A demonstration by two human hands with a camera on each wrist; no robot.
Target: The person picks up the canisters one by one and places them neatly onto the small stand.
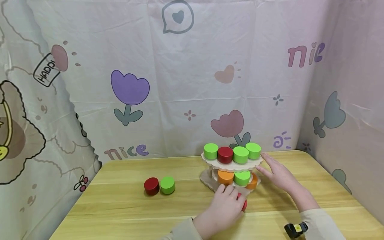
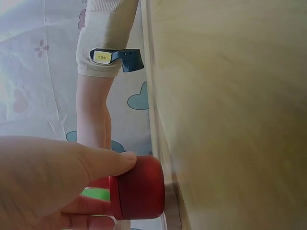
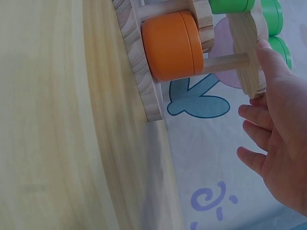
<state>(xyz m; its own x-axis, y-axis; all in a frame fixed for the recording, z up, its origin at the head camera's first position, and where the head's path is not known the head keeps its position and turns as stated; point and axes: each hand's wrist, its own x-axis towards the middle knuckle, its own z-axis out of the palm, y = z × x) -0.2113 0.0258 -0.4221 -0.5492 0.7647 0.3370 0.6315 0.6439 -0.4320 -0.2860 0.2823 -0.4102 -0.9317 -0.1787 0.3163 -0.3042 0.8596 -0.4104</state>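
My left hand (image 1: 223,205) pinches a red round block (image 2: 143,189) between thumb and fingers, just in front of a pale wooden tiered stand (image 1: 207,180). Mostly hidden behind the fingers in the head view, that block shows fully in the left wrist view. Beside the stand, my right hand (image 1: 279,173) touches the top tier's scalloped rim with thumb and fingertips, fingers fairly straight. Green blocks (image 1: 241,155) and a dark red block (image 1: 225,155) sit on the top tier. Lower down are an orange block (image 3: 172,45), a second orange block (image 1: 225,177) and a green block (image 1: 241,178).
To the left on the wooden table (image 1: 120,213) stand a dark red block (image 1: 151,186) and a green block (image 1: 167,185), side by side. A printed cloth (image 1: 180,73) hangs behind the table. A black wrist device (image 1: 295,230) sits at the right sleeve.
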